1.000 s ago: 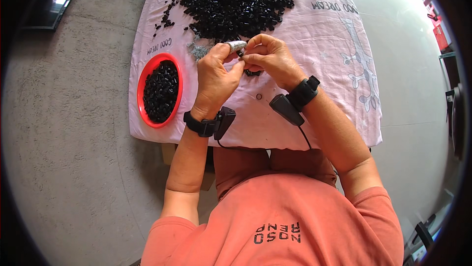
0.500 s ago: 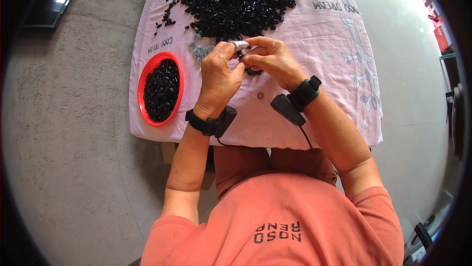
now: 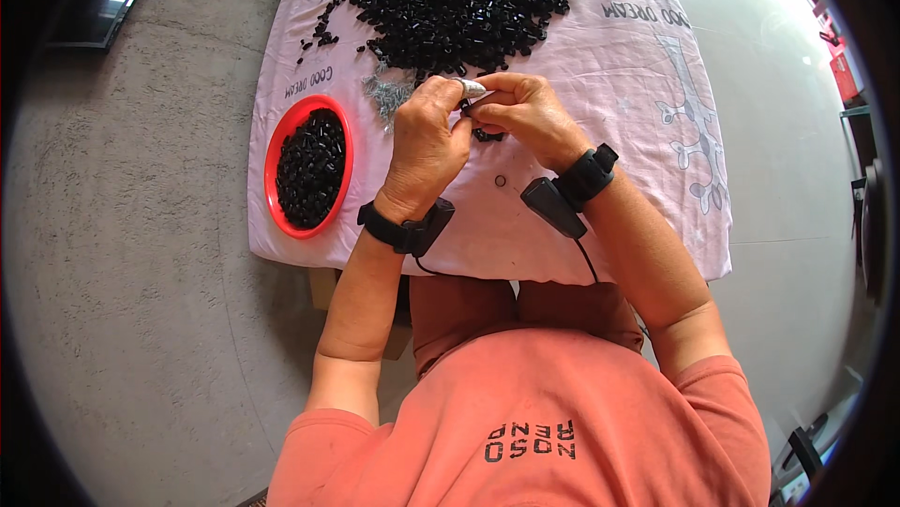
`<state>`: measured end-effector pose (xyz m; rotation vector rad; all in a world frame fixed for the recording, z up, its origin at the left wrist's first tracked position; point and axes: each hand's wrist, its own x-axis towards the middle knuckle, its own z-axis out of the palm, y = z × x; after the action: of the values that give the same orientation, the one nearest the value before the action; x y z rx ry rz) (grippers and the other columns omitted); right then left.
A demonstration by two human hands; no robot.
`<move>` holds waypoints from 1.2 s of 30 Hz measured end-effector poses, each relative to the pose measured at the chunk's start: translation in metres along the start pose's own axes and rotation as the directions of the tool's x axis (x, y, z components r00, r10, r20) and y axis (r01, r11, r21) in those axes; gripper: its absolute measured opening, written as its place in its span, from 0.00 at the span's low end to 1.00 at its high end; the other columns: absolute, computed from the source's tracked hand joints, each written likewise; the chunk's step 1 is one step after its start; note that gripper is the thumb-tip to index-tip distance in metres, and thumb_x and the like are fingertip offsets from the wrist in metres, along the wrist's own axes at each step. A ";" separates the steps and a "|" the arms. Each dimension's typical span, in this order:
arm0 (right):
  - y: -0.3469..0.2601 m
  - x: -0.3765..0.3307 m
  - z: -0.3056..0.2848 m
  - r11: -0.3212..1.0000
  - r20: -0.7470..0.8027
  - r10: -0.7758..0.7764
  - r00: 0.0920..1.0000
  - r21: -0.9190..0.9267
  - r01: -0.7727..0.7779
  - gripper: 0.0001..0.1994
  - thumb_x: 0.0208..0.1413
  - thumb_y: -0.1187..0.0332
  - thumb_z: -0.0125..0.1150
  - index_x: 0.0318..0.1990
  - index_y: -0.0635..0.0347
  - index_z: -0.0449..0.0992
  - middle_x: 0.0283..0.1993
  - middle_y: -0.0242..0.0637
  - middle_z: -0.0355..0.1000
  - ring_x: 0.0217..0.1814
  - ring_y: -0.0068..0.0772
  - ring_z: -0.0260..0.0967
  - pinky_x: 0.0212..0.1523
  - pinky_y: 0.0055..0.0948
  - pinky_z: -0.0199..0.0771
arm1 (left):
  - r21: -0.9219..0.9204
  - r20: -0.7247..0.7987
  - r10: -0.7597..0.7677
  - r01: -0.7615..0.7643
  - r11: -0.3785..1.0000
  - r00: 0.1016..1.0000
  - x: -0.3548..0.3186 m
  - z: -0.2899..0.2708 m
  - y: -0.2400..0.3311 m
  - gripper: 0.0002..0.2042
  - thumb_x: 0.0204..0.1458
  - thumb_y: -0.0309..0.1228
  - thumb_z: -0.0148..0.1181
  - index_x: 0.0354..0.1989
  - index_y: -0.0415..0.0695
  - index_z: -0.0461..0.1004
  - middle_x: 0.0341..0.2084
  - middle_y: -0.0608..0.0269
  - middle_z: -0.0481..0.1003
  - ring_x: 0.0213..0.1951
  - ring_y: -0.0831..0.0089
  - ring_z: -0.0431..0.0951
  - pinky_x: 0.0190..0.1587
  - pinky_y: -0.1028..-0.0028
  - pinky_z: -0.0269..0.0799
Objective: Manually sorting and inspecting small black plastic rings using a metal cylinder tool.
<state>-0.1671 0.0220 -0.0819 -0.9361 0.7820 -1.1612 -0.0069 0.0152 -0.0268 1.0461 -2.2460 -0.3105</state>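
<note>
My left hand and my right hand meet above the middle of a table covered with a pale pink cloth. Their fingertips pinch a small part together, with a silvery tip showing at the left thumb and a small black piece between the fingers. Just beyond the hands lies a big heap of small black parts. A little pile of thin metal pieces lies left of my left hand. Both wrists carry black bands with small black boxes.
A red round bowl filled with black parts sits at the cloth's left edge. A small black ring and a few black parts lie under the hands. Grey concrete floor surrounds the table; dark objects stand at far right.
Both hands stay together over the same spot, shifting only slightly; the fingers keep working the small part between them. Nothing else moved.
</note>
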 end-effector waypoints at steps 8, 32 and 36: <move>0.003 0.000 0.003 1.000 -0.027 -0.018 0.999 -0.024 0.018 0.14 0.55 0.78 0.62 0.50 0.69 0.77 0.39 0.35 0.79 0.35 0.18 0.74 0.37 0.19 0.75 | 0.005 0.027 0.020 -0.021 1.000 0.999 -0.002 0.000 -0.001 0.13 0.42 0.15 0.64 0.38 0.39 0.77 0.33 0.57 0.77 0.36 0.64 0.81 0.41 0.70 0.77; 0.005 0.001 0.002 0.995 0.118 -0.094 0.989 -0.021 0.097 0.15 0.56 0.71 0.69 0.50 0.64 0.80 0.37 0.29 0.78 0.34 0.15 0.71 0.35 0.18 0.73 | -0.121 -0.043 -0.030 0.025 0.992 0.999 -0.006 -0.007 0.002 0.12 0.43 0.11 0.58 0.35 0.38 0.77 0.30 0.56 0.77 0.32 0.62 0.81 0.33 0.69 0.76; 0.006 0.002 0.000 0.995 0.153 -0.095 0.984 -0.023 0.099 0.18 0.56 0.71 0.68 0.54 0.64 0.77 0.41 0.32 0.79 0.36 0.16 0.72 0.38 0.19 0.74 | -0.079 -0.044 -0.032 0.028 0.996 0.999 -0.004 -0.011 0.005 0.13 0.42 0.13 0.59 0.37 0.38 0.77 0.31 0.56 0.77 0.33 0.61 0.80 0.35 0.69 0.76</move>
<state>-0.1642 0.0203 -0.0876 -1.0848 0.6384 -1.1501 -0.0010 0.0218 -0.0180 1.0361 -2.1622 -0.3814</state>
